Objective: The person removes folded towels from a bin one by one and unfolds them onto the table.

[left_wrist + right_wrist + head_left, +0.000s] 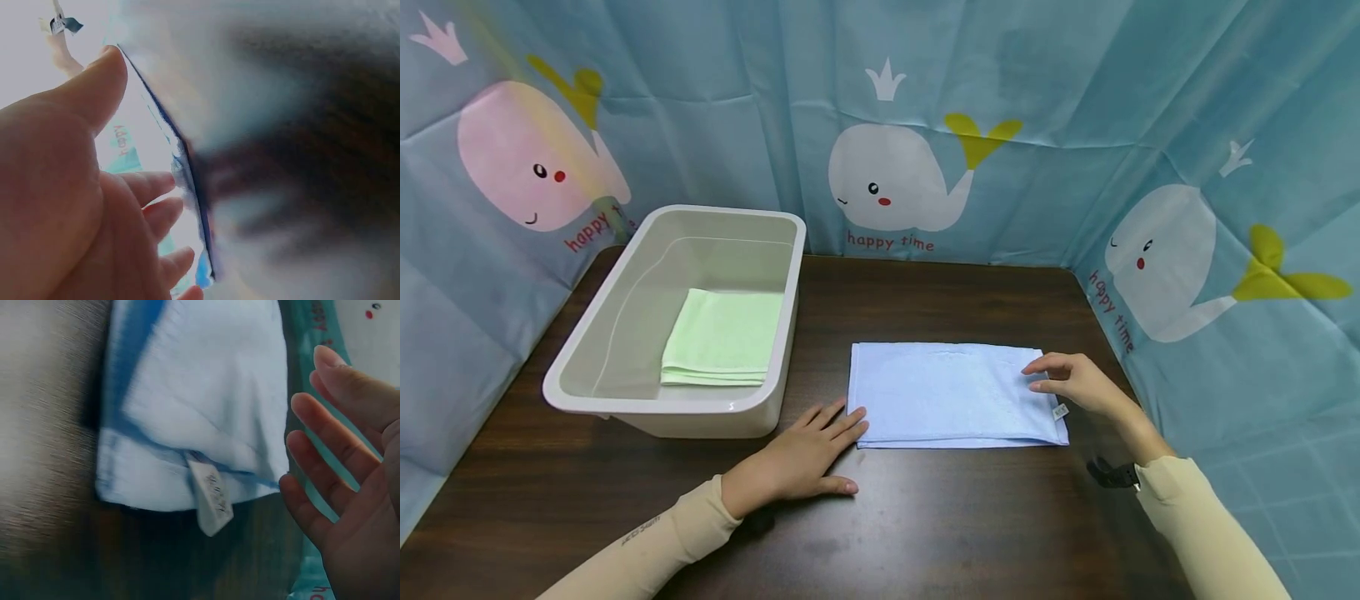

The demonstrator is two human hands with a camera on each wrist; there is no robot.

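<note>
A light blue towel [947, 396], folded into a rectangle, lies flat on the dark wooden table. My left hand [808, 458] has its fingers spread, the fingertips touching the towel's near left corner. Over the towel's right end is my right hand [1078, 382], thumb and fingers apart with nothing between them. In the right wrist view the towel's layers [212, 394] sit slightly uneven at this end, and a white label [211, 497] sticks out from the edge. The left wrist view shows the left hand [81, 181] with the towel's edge in glare beyond it.
To the left stands a pale grey plastic basin [673, 406], and a folded light green towel [722, 337] lies inside it. A blue curtain [1045, 75] printed with whales hangs behind the table [925, 542] and along both sides.
</note>
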